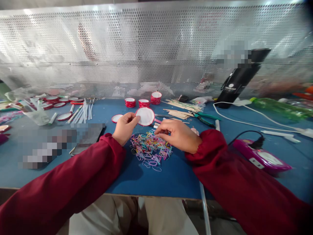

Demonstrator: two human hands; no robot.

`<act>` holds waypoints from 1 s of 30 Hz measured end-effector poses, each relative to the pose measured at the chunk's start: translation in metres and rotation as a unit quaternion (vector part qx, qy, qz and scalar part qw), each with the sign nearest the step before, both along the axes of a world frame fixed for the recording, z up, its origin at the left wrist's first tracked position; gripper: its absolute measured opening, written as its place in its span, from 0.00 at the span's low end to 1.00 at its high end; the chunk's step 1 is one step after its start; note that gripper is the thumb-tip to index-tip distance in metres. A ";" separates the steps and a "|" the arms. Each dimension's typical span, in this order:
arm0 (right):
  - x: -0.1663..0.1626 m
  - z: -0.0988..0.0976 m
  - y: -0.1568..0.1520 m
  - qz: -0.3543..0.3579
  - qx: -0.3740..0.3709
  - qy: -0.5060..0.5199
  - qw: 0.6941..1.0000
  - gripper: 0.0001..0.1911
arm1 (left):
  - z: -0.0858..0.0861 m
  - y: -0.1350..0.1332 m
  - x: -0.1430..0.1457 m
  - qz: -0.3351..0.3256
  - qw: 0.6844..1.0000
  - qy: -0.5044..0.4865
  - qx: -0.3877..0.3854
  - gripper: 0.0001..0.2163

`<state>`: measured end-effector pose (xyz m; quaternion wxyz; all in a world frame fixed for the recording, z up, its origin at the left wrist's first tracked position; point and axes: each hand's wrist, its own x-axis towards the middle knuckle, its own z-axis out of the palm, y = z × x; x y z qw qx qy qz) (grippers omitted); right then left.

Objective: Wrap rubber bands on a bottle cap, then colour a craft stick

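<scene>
Over the counter (156,186): pinching a red-rimmed white disc (146,116) in left hand (125,127), with right hand (182,134) at the rubber bands (151,151).
Left grip: closed on the disc's left edge, white face turned to camera, just beyond the far side of the loose multicoloured pile. Right grip: thumb and fingers curled nearly together over the pile's far side; can't tell if holding a band. Nearby: second disc (116,118) lying flat beside left hand, then three short red stacks (143,103) with white tops, toward the perforated panel (110,52). Past right hand: wooden sticks (178,114) in a loose heap, green-handled pliers (209,116); right of right sleeve (220,163), purple power block (262,156) with black plug (258,143). Far left: plastic cup (39,118) holding pale sticks (36,106), more red-rimmed discs (52,98).
</scene>
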<state>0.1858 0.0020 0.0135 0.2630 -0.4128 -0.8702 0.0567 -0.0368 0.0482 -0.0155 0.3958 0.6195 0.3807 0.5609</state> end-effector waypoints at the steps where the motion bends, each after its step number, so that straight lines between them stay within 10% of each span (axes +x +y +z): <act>1: 0.000 0.000 0.000 -0.002 -0.001 -0.002 1.000 0.04 | 0.000 0.000 0.000 0.000 1.000 0.001 -0.001 0.11; 30: 0.011 0.001 0.000 0.097 -0.059 -0.080 0.990 0.07 | 0.000 0.000 0.000 0.006 1.000 -0.005 -0.013 0.12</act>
